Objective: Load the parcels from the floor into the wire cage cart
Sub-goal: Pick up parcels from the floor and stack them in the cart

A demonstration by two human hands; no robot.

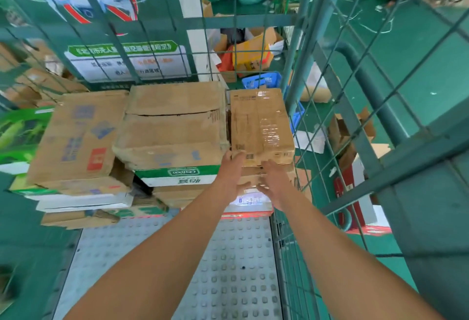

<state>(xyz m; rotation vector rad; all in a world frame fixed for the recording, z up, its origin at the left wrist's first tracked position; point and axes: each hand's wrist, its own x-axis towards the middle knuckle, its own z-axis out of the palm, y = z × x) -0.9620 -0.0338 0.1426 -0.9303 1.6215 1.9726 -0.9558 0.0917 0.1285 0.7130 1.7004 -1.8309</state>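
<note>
Cardboard parcel [261, 126] sits top of rt stack inside wire cage cart [360, 106]. Placing step: left hand [234, 172] & right hand [275, 180], grip released, fingers straight against its near end. Next: prob. shove flush w/ back mesh.

Both hands [253, 175] against taped parcel [261, 126]

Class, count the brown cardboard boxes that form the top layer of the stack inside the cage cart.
3: left box, middle box, and right box, touched by both hands. More boxes lie underneath, partly hidden.
</note>
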